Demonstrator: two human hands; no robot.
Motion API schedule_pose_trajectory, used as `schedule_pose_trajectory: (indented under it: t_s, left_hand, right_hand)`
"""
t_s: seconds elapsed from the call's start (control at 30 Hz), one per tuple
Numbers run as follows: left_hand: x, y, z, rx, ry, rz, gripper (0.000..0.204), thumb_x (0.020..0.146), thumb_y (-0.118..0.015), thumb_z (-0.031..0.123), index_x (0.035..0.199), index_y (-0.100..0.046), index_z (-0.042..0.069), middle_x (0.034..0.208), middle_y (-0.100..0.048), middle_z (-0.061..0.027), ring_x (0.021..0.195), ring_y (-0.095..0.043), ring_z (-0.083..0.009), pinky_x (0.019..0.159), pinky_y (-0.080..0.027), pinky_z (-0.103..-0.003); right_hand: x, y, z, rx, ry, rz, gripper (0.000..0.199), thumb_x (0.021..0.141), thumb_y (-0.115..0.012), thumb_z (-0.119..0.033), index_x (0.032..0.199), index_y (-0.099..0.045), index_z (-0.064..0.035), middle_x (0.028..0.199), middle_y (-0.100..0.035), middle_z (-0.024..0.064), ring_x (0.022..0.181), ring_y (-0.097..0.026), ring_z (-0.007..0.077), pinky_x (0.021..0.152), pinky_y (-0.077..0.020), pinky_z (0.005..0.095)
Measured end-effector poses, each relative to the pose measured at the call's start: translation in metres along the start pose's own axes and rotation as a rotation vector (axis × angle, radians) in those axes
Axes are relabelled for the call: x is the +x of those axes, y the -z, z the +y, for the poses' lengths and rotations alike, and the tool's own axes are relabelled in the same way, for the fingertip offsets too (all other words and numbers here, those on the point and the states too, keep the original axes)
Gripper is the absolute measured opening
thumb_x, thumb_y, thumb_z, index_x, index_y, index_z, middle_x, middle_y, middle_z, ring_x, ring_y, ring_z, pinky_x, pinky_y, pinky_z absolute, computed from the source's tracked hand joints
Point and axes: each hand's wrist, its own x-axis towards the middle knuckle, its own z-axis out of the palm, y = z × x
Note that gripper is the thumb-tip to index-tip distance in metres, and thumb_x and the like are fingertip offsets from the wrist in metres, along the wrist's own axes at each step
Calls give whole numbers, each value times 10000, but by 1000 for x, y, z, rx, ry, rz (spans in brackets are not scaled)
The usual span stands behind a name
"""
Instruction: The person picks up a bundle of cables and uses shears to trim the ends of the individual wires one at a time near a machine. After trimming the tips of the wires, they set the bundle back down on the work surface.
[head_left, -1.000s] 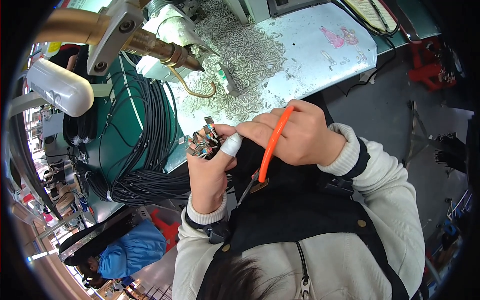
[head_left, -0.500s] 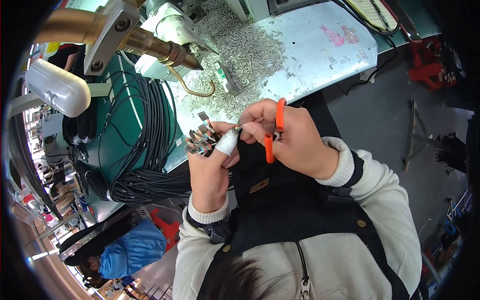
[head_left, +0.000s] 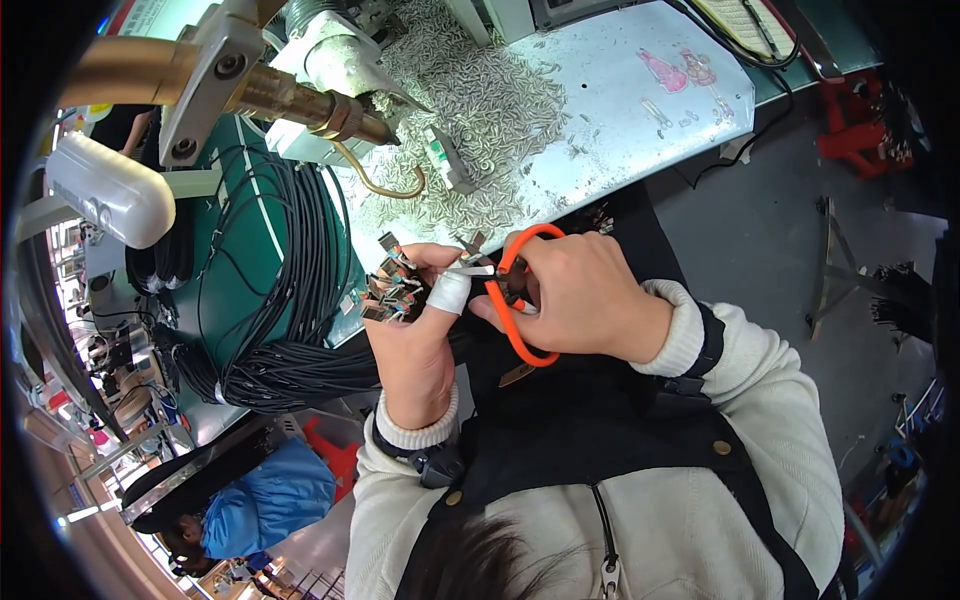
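My left hand (head_left: 415,340) is closed around a bunch of cable ends (head_left: 390,290) with small metal connectors and coloured wires, which fan out past the fingers. White tape wraps its thumb. My right hand (head_left: 590,290) grips orange-handled snips (head_left: 520,335). Their handles are spread apart and their jaws point at the left thumb tip, close to a wire end there. Whether the jaws touch the wire cannot be made out. The right fingertips are partly hidden behind the handles.
Beyond my hands is a metal work surface (head_left: 620,120) strewn with many small metal pieces (head_left: 490,90). A brass-coloured machine nozzle (head_left: 350,120) and a white lamp (head_left: 110,190) overhang the left. Black cables (head_left: 290,270) lie coiled on a green table. A person in blue (head_left: 270,500) is at lower left.
The snips have swung from inside my right palm to point at my left hand, and their handles have spread. The right fingers have left the wire by the taped thumb.
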Motion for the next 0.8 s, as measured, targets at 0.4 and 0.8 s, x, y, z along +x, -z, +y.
schedule_pose_trajectory:
  t_s: [0.4,0.8]
  left_hand:
    - [51,7,6,-350,289,-155,120,804,-541,39,920,-518,17,666,-454,2,500,-345,-58,455,-283,-197]
    - [78,14,10,-328,361,-179,158,793,-580,80,918,-504,19,643,-445,3,456,-321,-55,417,-272,-193]
  right_hand:
    - [16,0,6,608,-118,123,208,808,-590,-189,787,-510,1,538,-513,45,422,-494,100,408,-403,257]
    - [79,19,6,704,-223,28,217,849,-529,-189,820,-481,20,559,-489,23,393,-467,90,387,-386,232]
